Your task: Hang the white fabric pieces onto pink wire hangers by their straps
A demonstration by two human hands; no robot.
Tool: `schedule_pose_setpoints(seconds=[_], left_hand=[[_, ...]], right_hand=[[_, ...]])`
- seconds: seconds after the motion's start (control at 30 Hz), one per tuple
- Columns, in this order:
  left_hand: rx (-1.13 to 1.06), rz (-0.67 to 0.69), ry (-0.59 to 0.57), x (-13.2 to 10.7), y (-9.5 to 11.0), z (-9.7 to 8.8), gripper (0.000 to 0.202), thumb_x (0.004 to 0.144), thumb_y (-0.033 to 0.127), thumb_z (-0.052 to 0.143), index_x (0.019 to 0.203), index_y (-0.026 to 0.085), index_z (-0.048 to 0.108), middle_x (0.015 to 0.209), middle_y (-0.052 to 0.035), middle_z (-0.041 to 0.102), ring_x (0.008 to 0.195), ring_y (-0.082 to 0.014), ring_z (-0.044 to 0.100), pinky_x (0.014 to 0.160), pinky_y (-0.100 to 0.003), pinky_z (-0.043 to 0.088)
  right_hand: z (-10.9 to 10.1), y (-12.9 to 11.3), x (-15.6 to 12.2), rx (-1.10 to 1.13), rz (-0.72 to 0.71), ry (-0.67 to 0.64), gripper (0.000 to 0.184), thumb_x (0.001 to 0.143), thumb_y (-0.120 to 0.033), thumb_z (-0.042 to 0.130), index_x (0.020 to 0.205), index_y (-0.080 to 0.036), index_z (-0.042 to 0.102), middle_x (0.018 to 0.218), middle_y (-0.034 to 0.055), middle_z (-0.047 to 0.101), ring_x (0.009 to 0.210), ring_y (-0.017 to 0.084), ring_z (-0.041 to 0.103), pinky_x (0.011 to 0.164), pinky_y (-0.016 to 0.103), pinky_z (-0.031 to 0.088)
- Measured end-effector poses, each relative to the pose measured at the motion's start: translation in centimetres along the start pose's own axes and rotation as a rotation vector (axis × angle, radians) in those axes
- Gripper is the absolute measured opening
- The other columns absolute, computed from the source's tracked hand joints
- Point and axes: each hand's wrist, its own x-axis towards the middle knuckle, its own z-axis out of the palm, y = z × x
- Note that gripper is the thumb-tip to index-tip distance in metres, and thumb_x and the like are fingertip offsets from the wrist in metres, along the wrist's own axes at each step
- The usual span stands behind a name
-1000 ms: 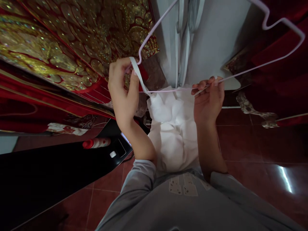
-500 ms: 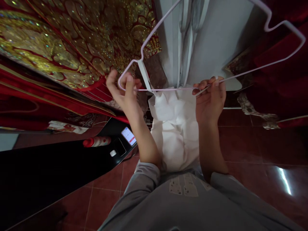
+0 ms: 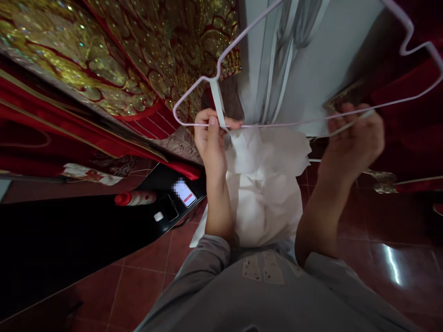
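A pale pink clothes hanger (image 3: 294, 123) spans the view in front of me, its top cut off by the upper edge. Over its left notch hangs a white strap (image 3: 217, 99) of a white garment (image 3: 263, 198), which drapes down against my body. My left hand (image 3: 212, 143) is closed around the hanger's bottom bar, right beside that strap. Towards the hanger's right side, my right hand (image 3: 356, 138) pinches another narrow white strap (image 3: 351, 123) close to the bar. Motion blurs its fingers somewhat.
Gold-sequinned red clothing (image 3: 166, 55) hangs at the left, more dark red cloth (image 3: 408, 152) at the right. A black table (image 3: 69, 244) at lower left bears a red-capped bottle (image 3: 134, 198), a lit phone (image 3: 185, 192), a dark phone (image 3: 169, 208) and a small white case (image 3: 158, 216).
My left hand has moved from the hanger's left corner inward to the bar beside the strap. My right hand has moved right along the bar, and the garment's upper part has spread rightward.
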Motion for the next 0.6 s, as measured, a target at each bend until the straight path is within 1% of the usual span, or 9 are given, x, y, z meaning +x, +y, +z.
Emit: schedule_pose_setpoints(seconds=[0.07, 0.17, 0.27, 0.33, 0.37, 0.43, 0.5, 0.53, 0.6], left_hand=[[0.001, 0.001, 0.009, 0.1, 0.0, -0.1, 0.031, 0.1, 0.053, 0.083, 0.097, 0.028, 0.065, 0.071, 0.0035, 0.073, 0.068, -0.018, 0.071, 0.079, -0.031, 0.064], [0.047, -0.002, 0.046, 0.1, 0.1, 0.0, 0.035, 0.099, 0.058, 0.082, 0.098, 0.028, 0.064, 0.071, 0.0033, 0.071, 0.067, -0.0183, 0.07, 0.079, -0.032, 0.063], [0.139, -0.025, 0.09, 0.1, 0.2, 0.1, 0.033, 0.104, 0.059, 0.075, 0.1, 0.029, 0.061, 0.069, 0.0032, 0.066, 0.069, -0.0202, 0.07, 0.082, -0.035, 0.062], [0.169, -0.038, 0.092, 0.0, 0.3, 0.0, 0.028, 0.107, 0.054, 0.071, 0.1, 0.029, 0.061, 0.069, 0.0031, 0.066, 0.069, -0.0209, 0.069, 0.084, -0.037, 0.062], [0.179, -0.043, 0.093, 0.0, 0.3, 0.0, 0.025, 0.109, 0.052, 0.069, 0.1, 0.03, 0.061, 0.069, 0.003, 0.066, 0.069, -0.0211, 0.068, 0.084, -0.037, 0.062], [0.19, -0.044, 0.093, 0.0, 0.3, 0.0, 0.023, 0.11, 0.05, 0.067, 0.101, 0.03, 0.06, 0.07, 0.0026, 0.067, 0.069, -0.0215, 0.067, 0.084, -0.038, 0.061], [0.191, -0.023, 0.1, 0.0, 0.2, -0.1, 0.023, 0.111, 0.051, 0.066, 0.102, 0.031, 0.06, 0.068, 0.0028, 0.066, 0.068, -0.0213, 0.066, 0.082, -0.038, 0.06], [0.192, -0.01, 0.102, 0.1, 0.1, -0.2, 0.024, 0.111, 0.052, 0.066, 0.102, 0.031, 0.06, 0.068, 0.0032, 0.066, 0.067, -0.0212, 0.065, 0.081, -0.038, 0.06], [0.206, 0.01, 0.096, 0.3, 0.0, -0.5, 0.027, 0.109, 0.056, 0.069, 0.101, 0.031, 0.059, 0.066, 0.0041, 0.065, 0.066, -0.0208, 0.064, 0.08, -0.037, 0.06]], right_hand=[[-1.0, -1.2, 1.5, 0.001, -0.054, 0.105, 0.046, 0.104, -0.008, 0.049, 0.082, -0.027, 0.084, 0.094, -0.0015, 0.084, 0.077, 0.005, 0.08, 0.075, 0.014, 0.064], [-1.8, -3.1, 3.2, 0.002, -0.092, 0.238, 0.059, 0.099, 0.006, 0.045, 0.078, -0.03, 0.085, 0.094, -0.0059, 0.085, 0.088, 0.008, 0.085, 0.078, 0.015, 0.065], [-1.4, -4.2, 4.5, -0.039, -0.13, 0.236, 0.056, 0.092, 0.013, 0.055, 0.073, -0.03, 0.085, 0.093, -0.0079, 0.085, 0.117, 0.016, 0.083, 0.081, 0.015, 0.066], [-1.0, -4.3, 5.3, -0.08, -0.17, 0.18, 0.051, 0.085, 0.016, 0.062, 0.072, -0.027, 0.086, 0.093, -0.0068, 0.085, 0.128, 0.021, 0.079, 0.083, 0.016, 0.066], [-0.9, -4.2, 5.7, -0.102, -0.18, 0.139, 0.049, 0.084, 0.016, 0.063, 0.074, -0.026, 0.086, 0.093, -0.0059, 0.085, 0.129, 0.022, 0.079, 0.084, 0.016, 0.066], [-0.6, -4.0, 6.4, -0.167, -0.18, 0.04, 0.045, 0.084, 0.014, 0.064, 0.08, -0.024, 0.088, 0.089, -0.004, 0.084, 0.12, 0.021, 0.083, 0.08, 0.016, 0.065], [-0.4, -4.0, 6.7, -0.247, -0.196, -0.042, 0.04, 0.088, 0.008, 0.064, 0.087, -0.022, 0.09, 0.084, -0.0025, 0.081, 0.109, 0.019, 0.085, 0.073, 0.013, 0.063], [-0.2, -4.2, 6.7, -0.273, -0.197, -0.053, 0.037, 0.091, 0.004, 0.064, 0.088, -0.022, 0.09, 0.083, -0.0018, 0.079, 0.105, 0.016, 0.085, 0.071, 0.012, 0.061], [0.3, -4.6, 6.7, -0.259, -0.025, -0.021, 0.032, 0.095, -0.003, 0.067, 0.084, -0.023, 0.089, 0.086, -0.0028, 0.077, 0.1, 0.009, 0.081, 0.074, 0.008, 0.058]])
